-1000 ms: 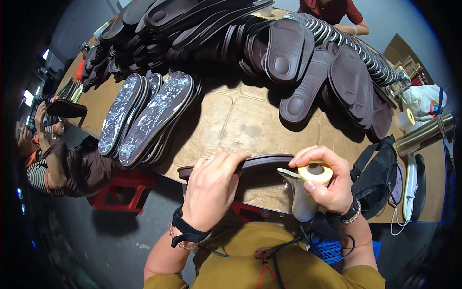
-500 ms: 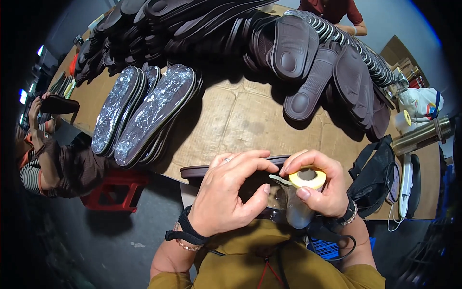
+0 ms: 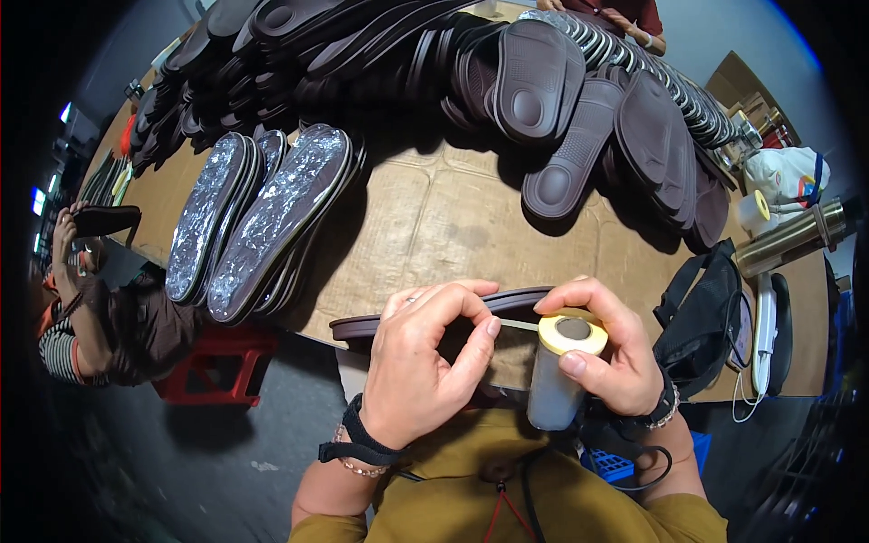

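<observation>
My right hand (image 3: 620,357) grips a roll of clear film (image 3: 556,391) with a yellow ring-shaped end, holding it upright with thumb and fingers round the rim. My left hand (image 3: 425,357) pinches the loose end of the film (image 3: 518,325) between thumb and forefinger, just left of the roll. A thin strip of film stretches between both hands. Behind them, at the table's near edge, a dark brown shoe sole (image 3: 355,328) lies partly hidden by my fingers. To the left stand stacked soles wrapped in shiny film (image 3: 281,226).
Heaps of dark soles (image 3: 317,68) cover the far side of the cardboard-topped table (image 3: 434,217). At right are a black bag (image 3: 701,308), a white power strip (image 3: 765,335) and a metal cylinder (image 3: 792,240). A red stool (image 3: 213,366) and co-workers are nearby.
My left hand has drawn the film's end leftward, away from the roll, and its thumb and forefinger have closed. The roll has tilted more upright. The view has shifted slightly.
</observation>
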Tool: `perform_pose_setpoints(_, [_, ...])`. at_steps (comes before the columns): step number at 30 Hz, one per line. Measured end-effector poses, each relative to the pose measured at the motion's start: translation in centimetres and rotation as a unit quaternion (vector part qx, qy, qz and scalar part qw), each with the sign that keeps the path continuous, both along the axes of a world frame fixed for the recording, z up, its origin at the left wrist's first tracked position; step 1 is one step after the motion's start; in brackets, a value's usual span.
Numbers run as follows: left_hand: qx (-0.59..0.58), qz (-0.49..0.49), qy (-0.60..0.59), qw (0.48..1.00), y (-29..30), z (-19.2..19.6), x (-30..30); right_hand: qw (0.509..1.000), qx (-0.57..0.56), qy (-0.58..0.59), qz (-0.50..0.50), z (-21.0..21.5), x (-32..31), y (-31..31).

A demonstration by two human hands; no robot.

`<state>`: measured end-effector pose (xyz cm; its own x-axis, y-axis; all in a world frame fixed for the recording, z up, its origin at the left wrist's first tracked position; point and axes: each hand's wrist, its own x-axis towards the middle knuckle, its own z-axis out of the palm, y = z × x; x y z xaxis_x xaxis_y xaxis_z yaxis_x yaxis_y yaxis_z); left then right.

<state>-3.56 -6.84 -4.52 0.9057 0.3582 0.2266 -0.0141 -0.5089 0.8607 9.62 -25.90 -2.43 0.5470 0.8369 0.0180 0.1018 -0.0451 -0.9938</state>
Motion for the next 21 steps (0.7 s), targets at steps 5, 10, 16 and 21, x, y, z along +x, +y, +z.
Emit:
perform_pose_setpoints(5, [0.021,0.040,0.004,0.999,-0.5,-0.2,0.4,0.987,-0.037,-0.150,-0.035,-0.2,0.5,-0.6])
perform_pose_setpoints(10, [0.040,0.046,-0.003,0.998,-0.5,-0.6,0.8,0.983,-0.044,-0.174,-0.034,-0.8,0.8,-1.1])
perform_pose_setpoints(16, [0.063,0.059,-0.010,0.996,-0.7,-0.8,1.1,0.985,0.003,-0.166,-0.044,-1.3,0.8,-0.9])
perform_pose_setpoints(21, [0.066,0.066,-0.009,0.996,-0.9,-0.7,1.3,0.974,-0.002,-0.225,-0.011,-1.0,1.2,-0.9])
